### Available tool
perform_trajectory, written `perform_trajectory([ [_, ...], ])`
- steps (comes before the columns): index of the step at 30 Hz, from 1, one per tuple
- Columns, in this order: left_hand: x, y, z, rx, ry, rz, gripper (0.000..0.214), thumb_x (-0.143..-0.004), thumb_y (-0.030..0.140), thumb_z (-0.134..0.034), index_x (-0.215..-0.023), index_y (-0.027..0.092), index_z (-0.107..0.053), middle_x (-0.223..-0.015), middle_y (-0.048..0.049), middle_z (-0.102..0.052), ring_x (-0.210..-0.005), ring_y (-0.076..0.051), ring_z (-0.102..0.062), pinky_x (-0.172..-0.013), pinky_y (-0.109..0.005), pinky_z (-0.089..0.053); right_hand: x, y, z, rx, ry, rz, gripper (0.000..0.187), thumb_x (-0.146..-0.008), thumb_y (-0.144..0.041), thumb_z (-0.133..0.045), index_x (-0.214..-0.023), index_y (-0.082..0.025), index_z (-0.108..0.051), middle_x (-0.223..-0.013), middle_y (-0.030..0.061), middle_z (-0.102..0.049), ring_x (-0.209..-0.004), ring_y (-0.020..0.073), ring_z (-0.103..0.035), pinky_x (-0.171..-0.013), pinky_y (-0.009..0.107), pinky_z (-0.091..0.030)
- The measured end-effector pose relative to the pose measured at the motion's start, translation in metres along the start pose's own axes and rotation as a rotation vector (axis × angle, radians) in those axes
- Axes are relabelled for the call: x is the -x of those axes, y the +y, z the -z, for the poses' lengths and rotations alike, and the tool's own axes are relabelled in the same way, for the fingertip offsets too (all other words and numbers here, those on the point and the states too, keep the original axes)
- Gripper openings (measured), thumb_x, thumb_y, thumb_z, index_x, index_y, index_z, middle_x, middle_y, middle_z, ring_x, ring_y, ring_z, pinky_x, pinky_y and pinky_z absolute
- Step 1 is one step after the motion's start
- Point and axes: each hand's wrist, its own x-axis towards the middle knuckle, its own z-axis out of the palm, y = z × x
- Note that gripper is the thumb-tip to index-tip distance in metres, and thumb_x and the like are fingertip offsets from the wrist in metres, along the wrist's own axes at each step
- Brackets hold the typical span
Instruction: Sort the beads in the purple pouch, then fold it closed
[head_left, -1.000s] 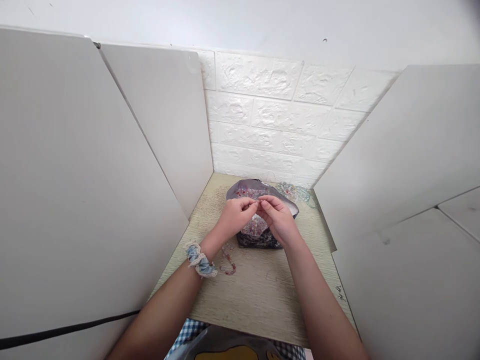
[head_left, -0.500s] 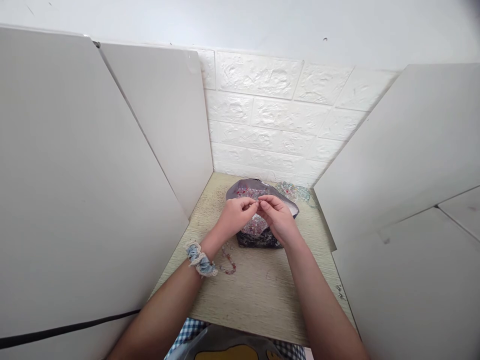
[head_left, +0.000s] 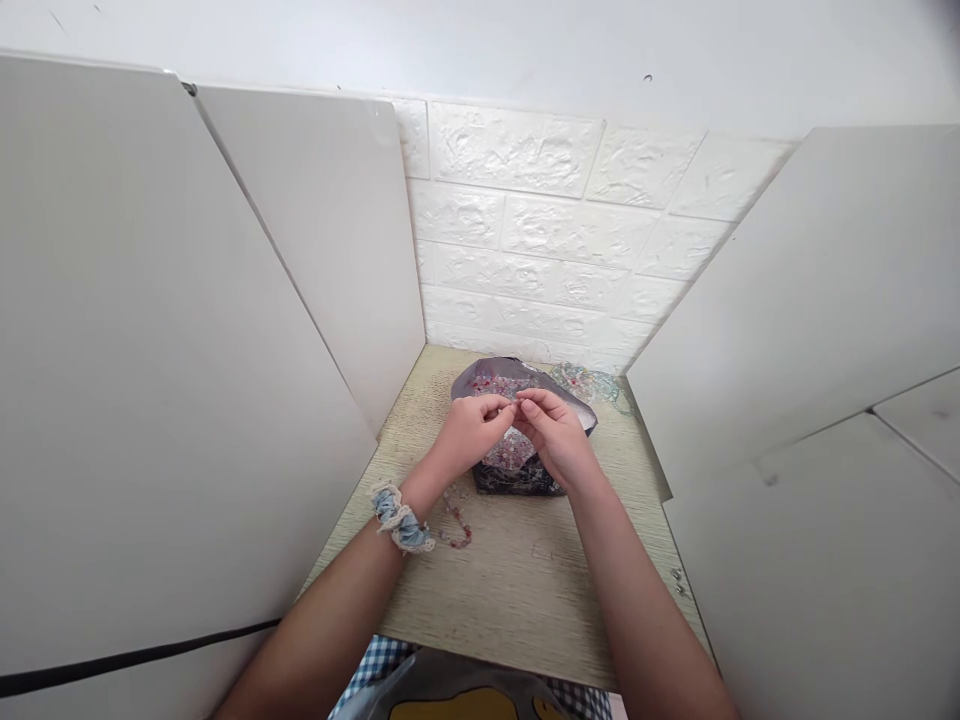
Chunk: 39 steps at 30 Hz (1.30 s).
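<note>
My left hand (head_left: 480,428) and my right hand (head_left: 551,430) meet fingertip to fingertip above a dark bag (head_left: 517,482) with a silvery inside. Each is closed in a pinch; what lies between the fingertips is too small to make out. Pink, red and clear beads (head_left: 511,450) fill the open bag, partly hidden by my hands. A short string of reddish and pale beads (head_left: 459,528) lies on the table beside my left wrist, which wears a blue and cream scrunchie (head_left: 403,518).
Behind the bag, to the right, lies a heap of pale green and clear bead strands (head_left: 592,385). The narrow wooden table (head_left: 495,590) runs between white panels (head_left: 315,230) and up to a white brick-patterned wall (head_left: 517,230). Small shiny bits (head_left: 678,580) sit near its right edge.
</note>
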Motion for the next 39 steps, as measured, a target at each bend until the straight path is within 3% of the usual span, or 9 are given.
perform_trajectory([
  [8,0.000,0.000,0.001,-0.003,0.003,-0.010,0.028,-0.076,0.032,-0.042,-0.064,0.013,-0.058,-0.054,0.0022,-0.050,-0.053,-0.007,-0.040,-0.048,-0.019,-0.028,0.000,0.000,0.000,-0.003,-0.005,-0.001,0.019,-0.062,-0.029,-0.069,-0.075,-0.018,-0.061,-0.071,-0.0003,-0.059,-0.070,0.0094,-0.054,-0.073,0.024,-0.045],
  [15,-0.001,-0.003,0.000,0.015,-0.008,0.005,0.030,-0.078,0.033,-0.041,-0.076,0.014,-0.063,-0.066,-0.0004,-0.059,-0.061,-0.010,-0.049,-0.056,-0.020,-0.035,0.000,0.002,0.002,0.039,-0.027,-0.001,0.019,-0.062,-0.030,-0.068,-0.076,-0.018,-0.062,-0.076,0.0007,-0.061,-0.074,0.0113,-0.055,-0.079,0.028,-0.043],
  [20,-0.003,-0.006,-0.001,0.125,-0.031,0.010,0.032,-0.078,0.037,-0.042,-0.072,0.012,-0.062,-0.061,0.0000,-0.055,-0.057,-0.009,-0.045,-0.052,-0.020,-0.034,-0.001,0.002,0.005,0.127,-0.039,0.021,0.019,-0.064,-0.031,-0.066,-0.078,-0.019,-0.062,-0.079,0.0009,-0.061,-0.077,0.0126,-0.055,-0.080,0.030,-0.042],
  [29,-0.005,-0.003,0.003,0.380,-0.094,0.187,0.035,-0.073,0.044,-0.048,-0.071,0.011,-0.058,-0.040,0.0061,-0.030,-0.039,-0.004,-0.025,-0.039,-0.019,-0.020,0.006,-0.007,-0.002,0.674,0.015,0.362,0.016,-0.075,-0.029,-0.053,-0.079,-0.017,-0.062,-0.077,0.0031,-0.060,-0.074,0.0144,-0.053,-0.068,0.027,-0.041],
  [34,-0.004,0.000,0.002,0.391,-0.115,0.210,0.032,-0.073,0.042,-0.049,-0.064,0.012,-0.053,-0.043,0.0055,-0.033,-0.039,-0.004,-0.028,-0.038,-0.019,-0.022,0.010,-0.011,-0.006,0.820,0.055,0.521,0.016,-0.078,-0.024,-0.046,-0.071,-0.018,-0.059,-0.070,0.0023,-0.056,-0.067,0.0138,-0.051,-0.061,0.026,-0.040],
  [39,-0.003,0.005,0.003,0.506,-0.174,0.156,0.031,-0.075,0.040,-0.047,-0.091,0.015,-0.053,-0.060,0.0018,-0.050,-0.049,-0.006,-0.046,-0.043,-0.018,-0.031,0.015,-0.013,-0.010,0.952,0.077,0.775,0.018,-0.081,-0.022,-0.044,-0.083,-0.022,-0.062,-0.089,0.0049,-0.056,-0.087,0.0164,-0.052,-0.080,0.030,-0.040],
])
